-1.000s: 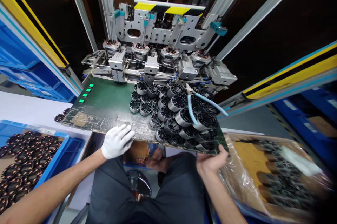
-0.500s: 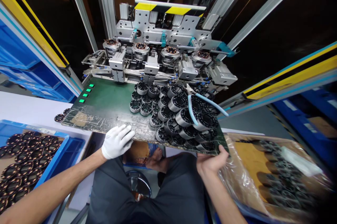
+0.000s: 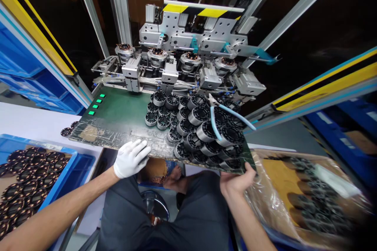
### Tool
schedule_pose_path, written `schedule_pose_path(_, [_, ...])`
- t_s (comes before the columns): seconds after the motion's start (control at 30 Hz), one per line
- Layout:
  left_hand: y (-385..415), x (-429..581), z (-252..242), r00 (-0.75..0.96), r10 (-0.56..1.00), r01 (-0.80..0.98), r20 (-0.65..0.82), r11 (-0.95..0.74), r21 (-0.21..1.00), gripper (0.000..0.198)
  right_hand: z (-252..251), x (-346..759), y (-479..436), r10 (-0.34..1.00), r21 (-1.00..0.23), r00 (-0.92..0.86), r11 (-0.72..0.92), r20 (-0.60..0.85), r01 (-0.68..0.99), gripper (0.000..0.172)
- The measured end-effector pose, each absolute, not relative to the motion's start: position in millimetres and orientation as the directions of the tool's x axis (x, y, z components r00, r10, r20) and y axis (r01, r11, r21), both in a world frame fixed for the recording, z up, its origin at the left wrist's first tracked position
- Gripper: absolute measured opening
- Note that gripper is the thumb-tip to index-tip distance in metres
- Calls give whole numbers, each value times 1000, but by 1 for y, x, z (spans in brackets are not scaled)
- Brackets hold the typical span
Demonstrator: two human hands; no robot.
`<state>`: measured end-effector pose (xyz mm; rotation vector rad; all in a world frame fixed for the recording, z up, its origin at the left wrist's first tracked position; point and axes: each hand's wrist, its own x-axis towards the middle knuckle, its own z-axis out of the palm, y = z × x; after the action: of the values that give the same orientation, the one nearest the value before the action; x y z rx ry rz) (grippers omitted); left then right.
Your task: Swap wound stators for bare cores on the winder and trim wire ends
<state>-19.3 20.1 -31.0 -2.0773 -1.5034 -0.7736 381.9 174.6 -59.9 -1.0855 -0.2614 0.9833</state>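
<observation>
Head view: left hand [image 3: 132, 158] lying open at front of green board [image 3: 123, 111]; right hand [image 3: 238, 180] cupping its near-right corner, grip unclear; cores [image 3: 203, 134] sitting on its right half; hands should be resting clear of fixtures [image 3: 191, 62] behind.

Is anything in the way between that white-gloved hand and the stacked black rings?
Nothing visible stands between the left hand and the nearest stacked rings; the worn tabletop spans the gap. The blue-handled pliers lie across stacks farther right.

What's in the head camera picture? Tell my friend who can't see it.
A white-gloved left hand and a bare right hand touch the near edge of a green worktop. Ring-shaped parts are stacked on it, with blue-handled pliers on top, before a machine.
</observation>
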Motion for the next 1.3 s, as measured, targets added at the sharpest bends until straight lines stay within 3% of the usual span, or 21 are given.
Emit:
schedule_pose_path(0.67, [18, -21, -35, 252, 720, 956, 647, -287, -53, 36, -55, 377, 171, 796, -851, 557, 109, -235, -514, 33])
schedule_pose_path(1.07, [19, -20, -34, 247, 712, 955, 658, -292, -43, 32, -50, 374, 172, 778, -844, 568, 94, -268, -527, 33])
schedule_pose_path(1.3, [19, -21, -34, 249, 715, 956, 653, -289, -48, 35, -42, 368, 170, 772, -873, 583, 78, -253, -482, 42])
